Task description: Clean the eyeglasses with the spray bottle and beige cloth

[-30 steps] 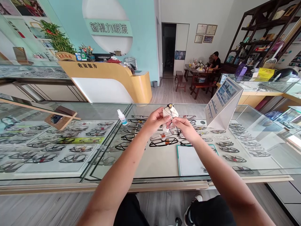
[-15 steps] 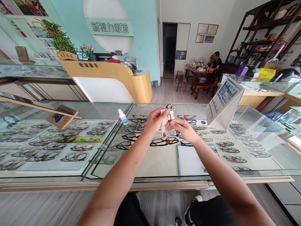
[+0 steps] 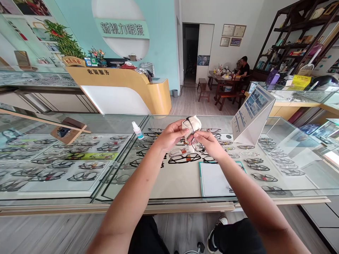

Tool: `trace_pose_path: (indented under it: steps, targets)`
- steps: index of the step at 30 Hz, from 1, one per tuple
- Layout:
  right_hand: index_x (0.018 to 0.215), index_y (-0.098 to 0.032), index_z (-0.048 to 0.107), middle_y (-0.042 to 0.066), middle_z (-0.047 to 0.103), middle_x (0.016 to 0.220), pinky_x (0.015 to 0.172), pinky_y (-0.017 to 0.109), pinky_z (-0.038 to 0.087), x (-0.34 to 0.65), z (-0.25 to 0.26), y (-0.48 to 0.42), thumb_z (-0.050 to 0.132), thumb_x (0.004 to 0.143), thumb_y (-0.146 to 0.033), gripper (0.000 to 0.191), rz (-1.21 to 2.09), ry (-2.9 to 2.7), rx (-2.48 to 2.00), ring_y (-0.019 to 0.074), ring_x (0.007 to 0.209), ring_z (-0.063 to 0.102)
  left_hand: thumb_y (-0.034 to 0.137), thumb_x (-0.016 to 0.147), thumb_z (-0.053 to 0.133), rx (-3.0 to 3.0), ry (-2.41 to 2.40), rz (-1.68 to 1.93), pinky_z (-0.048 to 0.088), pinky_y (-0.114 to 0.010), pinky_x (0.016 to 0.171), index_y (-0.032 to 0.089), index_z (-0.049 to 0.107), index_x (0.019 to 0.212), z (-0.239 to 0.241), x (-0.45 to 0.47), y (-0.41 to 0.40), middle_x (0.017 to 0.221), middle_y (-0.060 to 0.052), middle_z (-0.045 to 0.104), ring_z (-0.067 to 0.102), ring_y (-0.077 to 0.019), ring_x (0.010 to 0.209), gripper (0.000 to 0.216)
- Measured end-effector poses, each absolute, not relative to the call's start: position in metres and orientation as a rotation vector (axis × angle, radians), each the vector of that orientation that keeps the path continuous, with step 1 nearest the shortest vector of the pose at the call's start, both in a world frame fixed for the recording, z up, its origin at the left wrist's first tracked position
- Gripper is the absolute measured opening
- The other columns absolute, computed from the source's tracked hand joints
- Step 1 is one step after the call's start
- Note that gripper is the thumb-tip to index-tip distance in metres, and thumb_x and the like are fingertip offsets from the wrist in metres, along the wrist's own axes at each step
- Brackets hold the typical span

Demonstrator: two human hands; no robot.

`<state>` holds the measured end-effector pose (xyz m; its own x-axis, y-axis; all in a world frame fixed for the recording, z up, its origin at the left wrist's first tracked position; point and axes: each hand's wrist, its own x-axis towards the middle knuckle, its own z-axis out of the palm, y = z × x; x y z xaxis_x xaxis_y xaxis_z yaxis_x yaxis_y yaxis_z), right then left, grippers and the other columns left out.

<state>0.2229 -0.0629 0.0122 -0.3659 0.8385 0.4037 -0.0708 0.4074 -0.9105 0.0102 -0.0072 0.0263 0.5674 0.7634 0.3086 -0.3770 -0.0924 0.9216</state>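
Observation:
Both hands meet above the glass display counter (image 3: 169, 183). My left hand (image 3: 169, 135) pinches a cream cleaning cloth (image 3: 194, 123) folded round one lens of a pair of dark-framed glasses (image 3: 191, 129). My right hand (image 3: 208, 143) is closed on the lower part of the same glasses, whose other lens hangs below the fingers. The cloth hides most of the frame.
A small white spray bottle (image 3: 137, 130) stands on the glass to the left of my hands. A white sheet with a teal edge (image 3: 214, 180) lies near my right forearm, and a slanted display stand (image 3: 250, 116) is further right. Several glasses lie under the glass. A person sits at a far table (image 3: 242, 70).
The cloth, bunched narrow half a second ago, now spreads wider over the lens, and the dark frame shows against it. Both hands have stayed in the same spot.

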Motion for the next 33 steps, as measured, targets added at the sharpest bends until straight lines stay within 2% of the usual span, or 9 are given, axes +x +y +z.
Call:
trace_pose_path:
  steps: [5,9,13,17,22,25,29,33]
  targets:
    - [0.094,-0.021,0.087,0.006,0.081,0.092,0.093,0.037,0.057,0.223,0.014,-0.063,0.072,0.104,-0.078,0.059,1.144,-1.662,-0.697,0.0230,0.091,0.068,0.045,0.084,0.103,1.422,0.439,1.030,0.060,-0.030,0.068,0.017,0.075,0.114,0.025,0.016,-0.013,0.083,-0.001,0.077,0.070,-0.0161,0.065,0.049]
    - [0.091,-0.021,0.086,0.006,0.080,0.090,0.091,0.037,0.057,0.222,0.012,-0.062,0.075,0.101,-0.080,0.061,1.195,-1.646,-0.678,0.0227,0.089,0.068,0.054,0.084,0.101,1.469,0.466,1.099,0.057,-0.030,0.060,0.019,0.072,0.104,0.025,0.024,-0.020,0.075,0.001,0.075,0.068,-0.0163,0.056,0.049]
    - [0.089,-0.021,0.085,0.005,0.077,0.084,0.085,0.037,0.056,0.221,0.010,-0.061,0.077,0.097,-0.084,0.064,1.242,-1.652,-0.682,0.0204,0.079,0.065,0.069,0.086,0.095,1.469,0.534,1.213,0.045,-0.027,0.046,0.021,0.069,0.091,0.025,0.031,-0.025,0.059,0.004,0.066,0.059,-0.0146,0.044,0.055]
    - [0.088,-0.021,0.086,0.005,0.078,0.086,0.086,0.036,0.055,0.220,0.009,-0.061,0.077,0.096,-0.085,0.065,1.224,-1.660,-0.691,0.0201,0.079,0.064,0.079,0.086,0.090,1.459,0.603,1.277,0.039,-0.025,0.044,0.019,0.070,0.085,0.025,0.031,-0.023,0.055,0.004,0.060,0.054,-0.0124,0.043,0.062]
    - [0.090,-0.021,0.086,0.004,0.077,0.084,0.088,0.037,0.053,0.223,0.013,-0.063,0.073,0.102,-0.080,0.061,1.150,-1.642,-0.722,0.0214,0.083,0.064,0.066,0.085,0.096,1.373,0.467,1.089,0.060,-0.033,0.060,0.017,0.072,0.095,0.030,0.020,-0.016,0.072,-0.003,0.073,0.071,-0.0198,0.059,0.055]
    - [0.090,-0.022,0.086,0.005,0.077,0.084,0.090,0.038,0.053,0.224,0.015,-0.064,0.072,0.103,-0.079,0.061,1.135,-1.640,-0.720,0.0227,0.084,0.064,0.055,0.087,0.097,1.372,0.354,0.986,0.065,-0.037,0.069,0.016,0.073,0.102,0.036,0.015,-0.017,0.077,-0.005,0.076,0.075,-0.0229,0.065,0.048]
    - [0.089,-0.022,0.085,0.006,0.077,0.085,0.089,0.039,0.054,0.223,0.016,-0.066,0.072,0.102,-0.081,0.062,1.163,-1.652,-0.694,0.0232,0.084,0.066,0.049,0.090,0.096,1.402,0.296,0.926,0.061,-0.035,0.062,0.017,0.073,0.106,0.038,0.015,-0.021,0.070,-0.003,0.073,0.073,-0.0229,0.062,0.043]
    - [0.087,-0.022,0.084,0.006,0.076,0.086,0.085,0.037,0.055,0.222,0.015,-0.066,0.074,0.101,-0.081,0.061,1.200,-1.634,-0.655,0.0223,0.084,0.065,0.051,0.089,0.098,1.371,0.307,0.942,0.060,-0.033,0.057,0.017,0.074,0.104,0.033,0.020,-0.021,0.066,-0.002,0.072,0.073,-0.0222,0.057,0.044]
